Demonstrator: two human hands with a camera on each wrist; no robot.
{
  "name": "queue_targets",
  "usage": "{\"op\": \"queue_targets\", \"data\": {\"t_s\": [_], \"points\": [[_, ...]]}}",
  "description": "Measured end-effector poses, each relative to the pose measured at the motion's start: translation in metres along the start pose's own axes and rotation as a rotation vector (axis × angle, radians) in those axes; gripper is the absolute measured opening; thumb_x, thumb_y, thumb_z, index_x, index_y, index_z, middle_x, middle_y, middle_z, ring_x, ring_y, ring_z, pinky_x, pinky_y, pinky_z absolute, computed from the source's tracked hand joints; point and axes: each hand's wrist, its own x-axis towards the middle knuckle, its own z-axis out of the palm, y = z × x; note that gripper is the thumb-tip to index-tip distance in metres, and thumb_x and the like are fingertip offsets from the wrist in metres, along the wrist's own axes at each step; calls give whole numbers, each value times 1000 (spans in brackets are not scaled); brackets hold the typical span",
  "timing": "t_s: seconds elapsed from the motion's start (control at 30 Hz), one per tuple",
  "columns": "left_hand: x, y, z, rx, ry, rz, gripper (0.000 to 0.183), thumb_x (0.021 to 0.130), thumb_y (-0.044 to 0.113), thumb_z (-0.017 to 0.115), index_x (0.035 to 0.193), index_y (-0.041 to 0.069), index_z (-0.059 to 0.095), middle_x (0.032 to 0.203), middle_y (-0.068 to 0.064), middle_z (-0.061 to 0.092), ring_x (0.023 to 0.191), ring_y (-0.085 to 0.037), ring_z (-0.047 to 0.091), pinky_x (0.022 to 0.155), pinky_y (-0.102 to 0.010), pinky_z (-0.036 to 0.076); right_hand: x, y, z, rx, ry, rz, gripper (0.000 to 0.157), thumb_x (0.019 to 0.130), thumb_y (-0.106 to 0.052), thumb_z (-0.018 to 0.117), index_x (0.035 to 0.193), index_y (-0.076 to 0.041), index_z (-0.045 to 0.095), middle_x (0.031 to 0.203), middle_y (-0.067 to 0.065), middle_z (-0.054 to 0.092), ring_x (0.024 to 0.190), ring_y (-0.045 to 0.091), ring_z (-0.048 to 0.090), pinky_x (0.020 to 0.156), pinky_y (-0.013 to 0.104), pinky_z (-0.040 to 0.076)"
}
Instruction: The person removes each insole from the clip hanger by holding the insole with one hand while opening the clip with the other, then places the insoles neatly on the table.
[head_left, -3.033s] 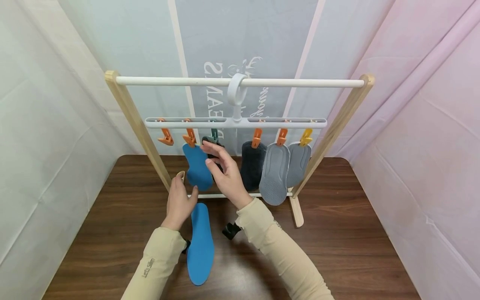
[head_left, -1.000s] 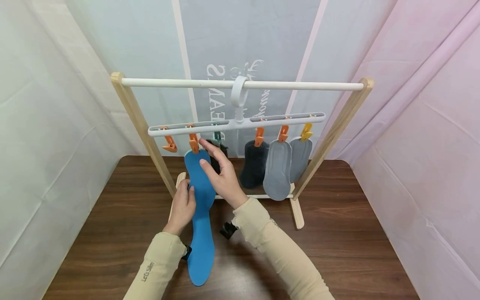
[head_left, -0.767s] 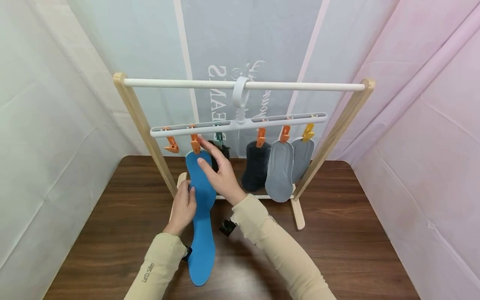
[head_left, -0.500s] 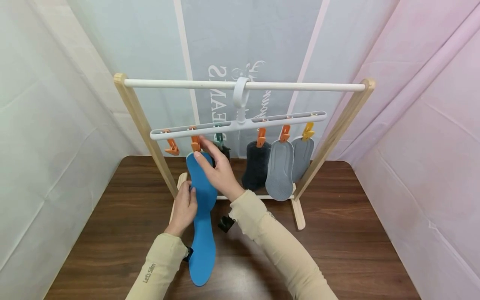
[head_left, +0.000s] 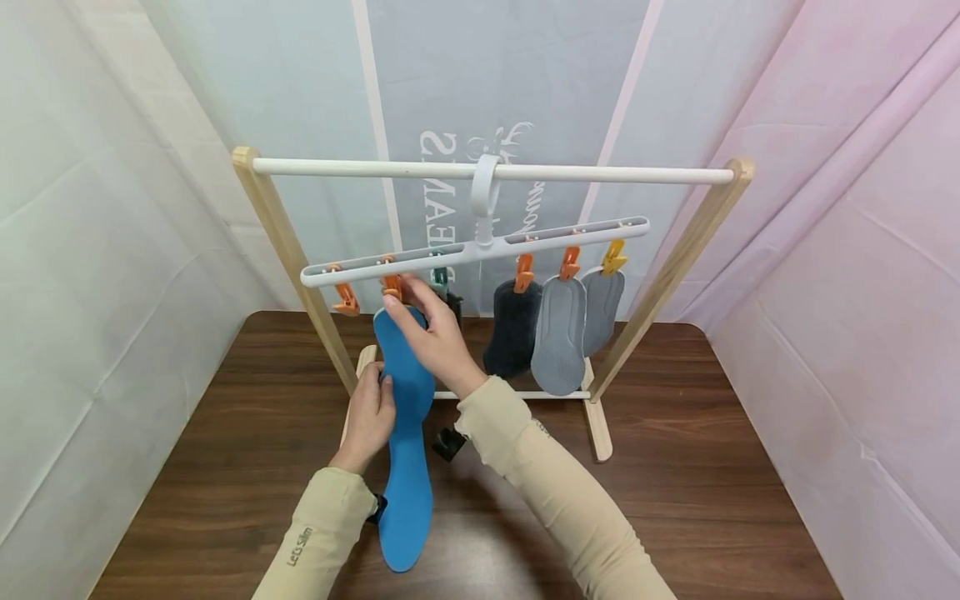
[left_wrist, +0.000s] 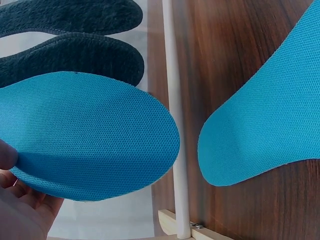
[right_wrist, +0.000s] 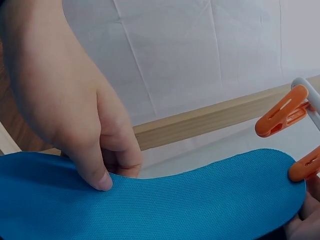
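Observation:
My left hand [head_left: 366, 417] pinches the side edge of a hanging blue insole [head_left: 405, 358], thumb on its face in the right wrist view. At the insole's top, my right hand [head_left: 438, 337] pinches an orange clip [head_left: 392, 286], its thumb in front and its fingers partly hidden behind. The right wrist view has that clip [right_wrist: 306, 166] at the insole's [right_wrist: 215, 200] end, with right-hand fingertips [right_wrist: 306, 215] below. Whether the clip's jaws grip the insole is hidden. A second blue insole [head_left: 405, 508] lies on the table; the left wrist view also shows this insole [left_wrist: 270, 120].
A white hanger bar [head_left: 480, 248] hooks over the rack's white rod [head_left: 600, 173]. Another orange clip [head_left: 346, 298] hangs bare at the left. Dark insoles [head_left: 513, 329] and grey insoles [head_left: 558, 337] hang from other clips. Wooden posts [head_left: 671, 275] flank them.
My left hand has brought the blue insole up against the clip. My right hand has moved from beside the clip onto it. The hanger bar now tilts down at the left.

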Motion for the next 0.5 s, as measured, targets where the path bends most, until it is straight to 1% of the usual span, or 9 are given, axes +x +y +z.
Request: {"op": "queue_targets", "data": {"t_s": [0.27, 0.4, 0.5], "points": [[0, -1, 0, 1, -6, 2, 23, 102, 2, 36, 119, -9, 46, 110, -25, 51, 91, -35, 50, 79, -47, 41, 3, 0, 1, -13, 22, -36, 42, 102, -22, 49, 143, -16, 43, 134, 8, 56, 127, 17, 50, 108, 24, 37], [0, -1, 1, 13, -4, -1, 22, 102, 2, 36, 119, -9, 46, 109, -26, 52, 91, -35, 50, 78, -47, 41, 3, -2, 2, -36, 33, -11, 43, 101, -24, 49, 143, -16, 43, 134, 8, 56, 125, 17, 51, 107, 23, 37], [0, 0, 1, 13, -3, -2, 22, 102, 2, 37, 119, -9, 46, 109, -26, 52, 90, -35, 50, 77, -47, 41, 4, -3, 2, -30, 35, -1, 43, 101, -23, 51, 142, -15, 44, 133, 10, 56, 125, 19, 52, 107, 23, 37]]}}
